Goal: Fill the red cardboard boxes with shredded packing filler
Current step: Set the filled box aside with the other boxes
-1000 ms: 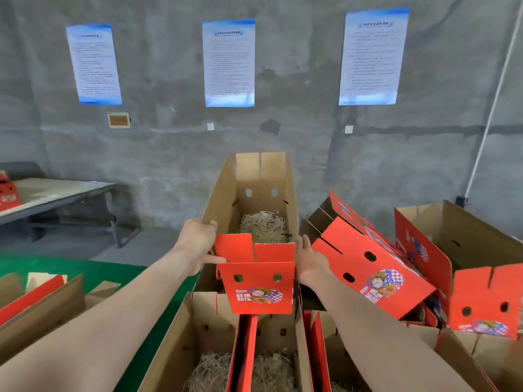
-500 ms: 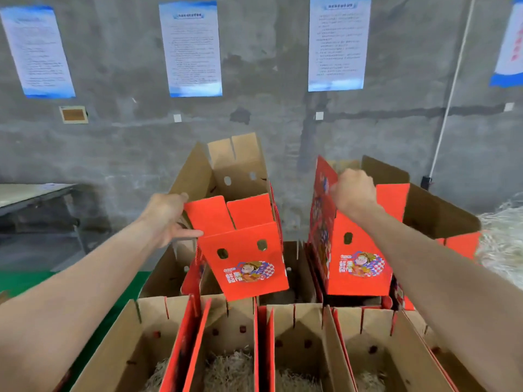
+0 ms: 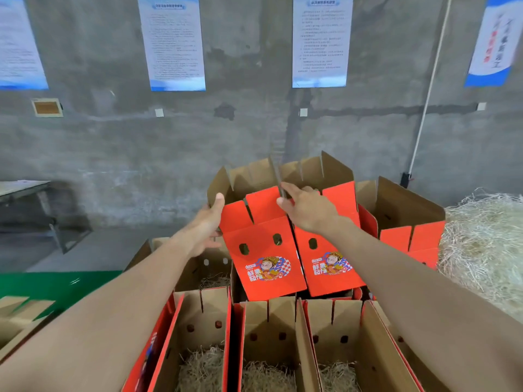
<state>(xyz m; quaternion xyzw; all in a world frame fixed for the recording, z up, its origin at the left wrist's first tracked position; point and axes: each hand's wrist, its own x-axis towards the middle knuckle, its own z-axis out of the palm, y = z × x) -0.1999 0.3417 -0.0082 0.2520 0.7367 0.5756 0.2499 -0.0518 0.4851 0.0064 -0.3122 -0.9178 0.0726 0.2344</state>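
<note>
the filler heap lies at the right edge, just beside the stacked boxes. the front row stands open nearest the person, each box with only a thin layer of filler in its bottom. behind it, raised and tilted, two red boxes touch side by side: the left box and the right box.

the step in hand looks like squaring these two up so they can be filled. the left hand is wide, thumb up against the left box's top corner, fingers spread lower along its side. the right hand lies across the flaps where the boxes meet, index finger stretched into the gap; whether it pinches a flap i cannot tell. to do it well, press both sides evenly so the left box sits level, and keep all flaps standing clear of the openings before reaching for the heap.

the room has a rough grey wall hung with posters. a green floor strip and a worktop sit far left.
</note>
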